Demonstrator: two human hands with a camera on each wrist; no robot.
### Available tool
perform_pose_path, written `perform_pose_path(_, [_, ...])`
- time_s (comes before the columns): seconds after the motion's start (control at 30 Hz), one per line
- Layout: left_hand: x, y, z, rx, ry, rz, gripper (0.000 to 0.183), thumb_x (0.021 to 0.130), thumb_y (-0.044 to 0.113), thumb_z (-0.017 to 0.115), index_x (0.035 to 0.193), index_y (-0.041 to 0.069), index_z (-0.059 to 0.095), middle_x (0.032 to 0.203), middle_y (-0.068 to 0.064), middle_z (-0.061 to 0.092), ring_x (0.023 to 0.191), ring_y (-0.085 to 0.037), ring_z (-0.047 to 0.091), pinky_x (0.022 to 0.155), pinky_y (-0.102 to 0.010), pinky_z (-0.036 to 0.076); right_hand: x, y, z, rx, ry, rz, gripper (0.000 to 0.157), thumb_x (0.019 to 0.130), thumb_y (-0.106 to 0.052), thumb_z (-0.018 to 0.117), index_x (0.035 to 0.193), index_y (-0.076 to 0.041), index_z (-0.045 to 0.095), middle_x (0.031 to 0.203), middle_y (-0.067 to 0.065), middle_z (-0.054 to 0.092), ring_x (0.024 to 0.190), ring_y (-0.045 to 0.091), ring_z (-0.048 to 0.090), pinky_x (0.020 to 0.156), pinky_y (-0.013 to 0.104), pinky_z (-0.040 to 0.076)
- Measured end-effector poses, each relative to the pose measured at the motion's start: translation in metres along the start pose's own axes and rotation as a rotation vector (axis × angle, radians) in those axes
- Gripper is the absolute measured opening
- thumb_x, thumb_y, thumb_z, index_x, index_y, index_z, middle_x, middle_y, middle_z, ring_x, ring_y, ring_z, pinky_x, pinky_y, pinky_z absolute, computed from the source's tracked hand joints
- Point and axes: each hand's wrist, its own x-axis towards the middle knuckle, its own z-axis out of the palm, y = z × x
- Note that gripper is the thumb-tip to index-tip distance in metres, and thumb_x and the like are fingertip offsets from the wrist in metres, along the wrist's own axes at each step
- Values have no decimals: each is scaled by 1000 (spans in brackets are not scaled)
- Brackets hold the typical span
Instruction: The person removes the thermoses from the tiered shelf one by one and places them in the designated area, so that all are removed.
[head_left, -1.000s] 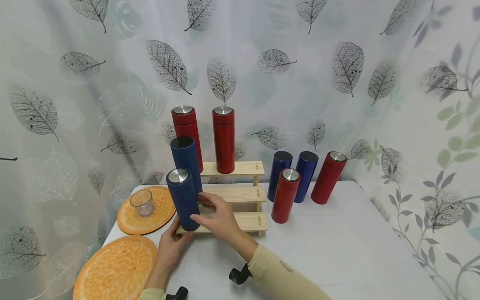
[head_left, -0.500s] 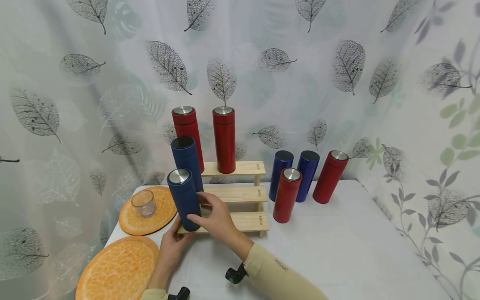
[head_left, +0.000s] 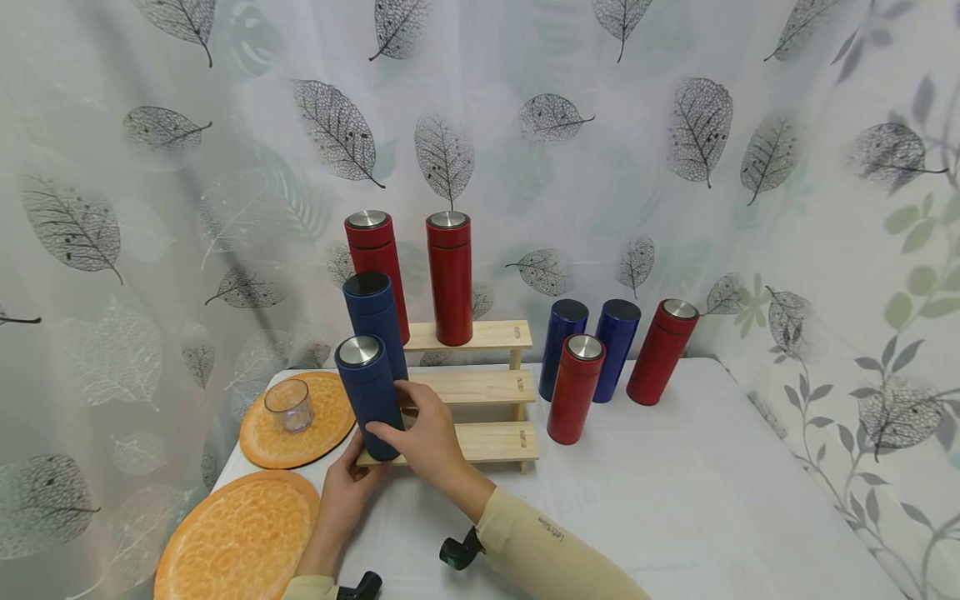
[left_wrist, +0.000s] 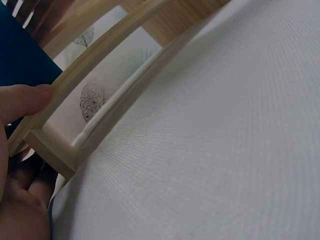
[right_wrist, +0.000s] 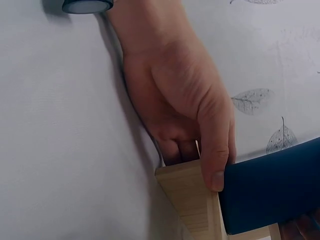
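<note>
A three-step wooden display rack (head_left: pixel 480 387) stands on the table. On its lowest step, at the left end, is an upright blue thermos (head_left: pixel 367 398) with a silver lid top. My right hand (head_left: pixel 431 437) grips its lower part, thumb across the front and fingers round the right side. My left hand (head_left: pixel 348 487) holds the left end of that lowest step, its thumb (left_wrist: pixel 25 102) on top and fingers underneath, close beside the thermos base. Behind it, a second blue thermos (head_left: pixel 372 312) with a dark top stands on the middle step. Two red thermoses (head_left: pixel 450 283) occupy the top step.
Right of the rack stand two blue thermoses (head_left: pixel 617 354) and two red ones, the nearer red thermos (head_left: pixel 576 392) in front. At left lie two round orange mats (head_left: pixel 240 533), the far one bearing a clear glass (head_left: pixel 291 408). A leaf-print curtain (head_left: pixel 495 150) hangs behind.
The thumb of my right hand has slid a little left across the front of the thermos, and its forearm has shifted left. My left hand keeps its hold on the rack.
</note>
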Motion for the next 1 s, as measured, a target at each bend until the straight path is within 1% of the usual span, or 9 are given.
perform_pose_path(0.17, [1,0,0,-1,-8,-4,79,102,5,77,169,3,35,167,-20,43,137,-32,57,93,-15,53,0,-1,0,30,0,11,61,91,-29,93,143,-13,66,131,-4,69,116,9,68,101,34,58])
perform_pose_path(0.43, [1,-1,-1,13,-8,-10,80,102,6,78,169,4,35,167,-20,44,132,-24,60,93,-16,53,-1,-1,-1,64,-11,35,61,91,-26,93,145,-14,66,133,-4,69,119,10,67,102,32,57])
perform_pose_path(0.5, [1,-1,-1,8,-9,-10,80,102,6,78,169,4,35,167,-20,43,133,-26,59,93,-16,53,-2,-2,-2,68,-12,33,62,91,-26,93,145,-13,66,134,-3,69,119,11,68,102,33,57])
perform_pose_path(0.57, [2,-2,-1,10,-13,-4,80,102,6,78,169,3,34,168,-21,41,138,-30,56,94,-16,53,-3,-2,-3,72,-12,25,62,91,-26,92,146,-13,66,134,-2,69,120,12,68,102,35,57])
perform_pose_path(0.73, [3,-2,0,1,-19,12,80,101,5,78,169,2,35,171,-18,36,145,-36,49,96,-15,51,-3,-1,-9,86,1,0,61,91,-25,92,145,-12,66,134,-1,69,120,14,68,102,41,59])
perform_pose_path(0.87, [4,-2,0,12,-13,25,80,100,7,80,168,6,39,172,-15,37,148,-37,47,97,-15,50,-4,0,-14,87,1,-8,62,90,-24,93,145,-14,67,134,-3,69,119,14,68,101,40,59])
perform_pose_path(1.0, [4,-4,-1,13,-20,23,80,100,7,80,168,8,40,174,-13,34,152,-36,42,98,-12,48,-6,1,-19,81,-4,-2,63,90,-25,93,146,-16,66,135,-5,69,121,12,67,102,38,58])
